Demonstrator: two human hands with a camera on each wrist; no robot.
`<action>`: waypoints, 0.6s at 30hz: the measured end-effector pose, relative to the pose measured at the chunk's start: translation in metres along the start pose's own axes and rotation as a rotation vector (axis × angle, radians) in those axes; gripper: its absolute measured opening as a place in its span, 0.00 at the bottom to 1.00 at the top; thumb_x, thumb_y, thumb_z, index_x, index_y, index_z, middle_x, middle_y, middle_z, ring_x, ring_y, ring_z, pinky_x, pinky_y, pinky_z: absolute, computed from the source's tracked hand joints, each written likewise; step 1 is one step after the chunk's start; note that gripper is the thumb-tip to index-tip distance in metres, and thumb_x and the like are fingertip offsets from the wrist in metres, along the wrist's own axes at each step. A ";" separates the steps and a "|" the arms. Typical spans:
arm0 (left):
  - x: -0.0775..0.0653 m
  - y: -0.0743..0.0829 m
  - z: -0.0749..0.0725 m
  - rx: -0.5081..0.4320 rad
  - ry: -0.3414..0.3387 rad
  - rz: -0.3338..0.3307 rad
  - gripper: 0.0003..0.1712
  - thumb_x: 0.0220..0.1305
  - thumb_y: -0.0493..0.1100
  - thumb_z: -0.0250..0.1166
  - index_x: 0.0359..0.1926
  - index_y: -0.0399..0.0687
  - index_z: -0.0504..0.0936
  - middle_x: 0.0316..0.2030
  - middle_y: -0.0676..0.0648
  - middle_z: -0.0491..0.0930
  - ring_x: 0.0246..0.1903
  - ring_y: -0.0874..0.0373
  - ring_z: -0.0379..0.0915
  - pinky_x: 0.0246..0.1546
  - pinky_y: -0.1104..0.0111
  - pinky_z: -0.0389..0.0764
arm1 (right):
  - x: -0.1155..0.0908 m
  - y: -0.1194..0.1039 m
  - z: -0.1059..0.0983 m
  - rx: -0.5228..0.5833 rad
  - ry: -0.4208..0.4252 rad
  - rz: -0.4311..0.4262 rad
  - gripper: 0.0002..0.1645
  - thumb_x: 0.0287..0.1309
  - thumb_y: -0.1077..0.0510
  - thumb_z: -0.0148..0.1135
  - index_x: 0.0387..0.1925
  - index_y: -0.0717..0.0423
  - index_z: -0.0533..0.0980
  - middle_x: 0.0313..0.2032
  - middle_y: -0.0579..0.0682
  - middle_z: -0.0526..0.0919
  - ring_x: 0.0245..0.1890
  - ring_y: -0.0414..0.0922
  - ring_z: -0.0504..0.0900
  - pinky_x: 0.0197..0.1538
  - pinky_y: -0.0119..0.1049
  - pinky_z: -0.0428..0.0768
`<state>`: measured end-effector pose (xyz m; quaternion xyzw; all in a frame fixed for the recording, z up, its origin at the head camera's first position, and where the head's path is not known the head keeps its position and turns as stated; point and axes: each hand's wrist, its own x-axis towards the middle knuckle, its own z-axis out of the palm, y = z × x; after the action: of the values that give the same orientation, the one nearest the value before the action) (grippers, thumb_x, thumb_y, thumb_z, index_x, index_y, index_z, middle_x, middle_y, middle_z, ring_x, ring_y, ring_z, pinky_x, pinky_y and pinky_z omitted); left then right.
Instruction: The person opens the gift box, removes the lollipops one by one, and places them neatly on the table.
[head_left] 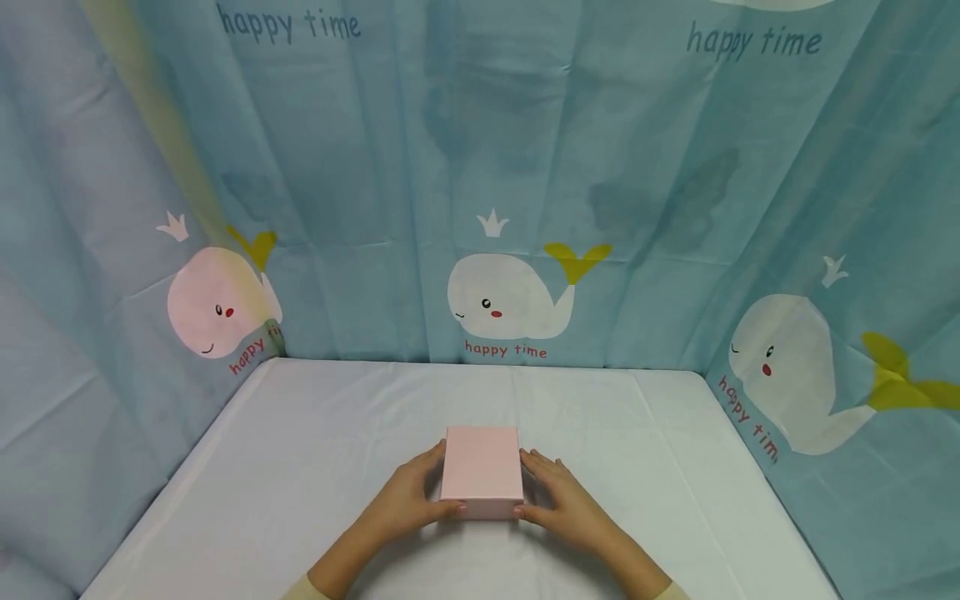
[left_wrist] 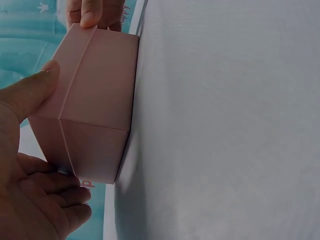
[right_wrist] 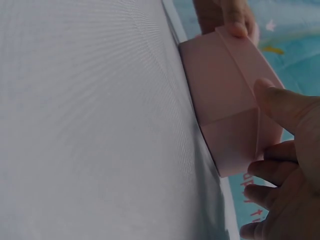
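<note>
A pink lidded box [head_left: 482,463] stands on the white tabletop, and a seam below its top edge marks where the lid meets the base. My left hand [head_left: 408,492] grips the near left corner, thumb on the front of the lid and fingers along the left side. At the opposite corner my right hand [head_left: 566,500] does the same, its thumb on the lid's front edge. The left wrist view shows the left thumb [left_wrist: 37,90] against the lid [left_wrist: 80,65]. In the right wrist view the right thumb [right_wrist: 280,102] presses the lid, with the other fingers spread below.
A white cloth covers the table [head_left: 337,417]. Blue curtains [head_left: 360,167] printed with whales and lettering hang behind it and on both sides, close to its edges.
</note>
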<state>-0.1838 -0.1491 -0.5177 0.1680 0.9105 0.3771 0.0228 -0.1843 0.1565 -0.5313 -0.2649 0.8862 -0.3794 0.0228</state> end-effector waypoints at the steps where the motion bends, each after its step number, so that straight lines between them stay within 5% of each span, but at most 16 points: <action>1: 0.000 0.000 0.001 -0.006 0.002 -0.001 0.68 0.49 0.69 0.78 0.78 0.37 0.58 0.75 0.36 0.62 0.74 0.37 0.60 0.74 0.42 0.67 | 0.000 0.001 0.000 0.005 0.000 0.001 0.54 0.58 0.35 0.70 0.77 0.55 0.62 0.76 0.54 0.65 0.78 0.57 0.58 0.81 0.64 0.49; 7: 0.000 0.000 0.004 -0.036 0.010 0.007 0.69 0.48 0.70 0.78 0.78 0.36 0.58 0.75 0.36 0.61 0.74 0.37 0.60 0.74 0.42 0.67 | 0.000 0.003 -0.001 0.049 0.006 0.002 0.53 0.58 0.34 0.70 0.78 0.47 0.62 0.76 0.48 0.66 0.78 0.55 0.58 0.81 0.62 0.50; 18: 0.000 0.000 0.007 -0.045 0.018 0.010 0.68 0.48 0.69 0.78 0.78 0.37 0.57 0.75 0.37 0.62 0.74 0.39 0.61 0.73 0.43 0.68 | -0.001 0.004 -0.003 0.088 0.002 0.030 0.54 0.56 0.33 0.71 0.78 0.45 0.61 0.76 0.54 0.64 0.78 0.56 0.59 0.80 0.64 0.55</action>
<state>-0.1830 -0.1444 -0.5230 0.1684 0.9011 0.3992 0.0164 -0.1864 0.1614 -0.5319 -0.2498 0.8726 -0.4179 0.0392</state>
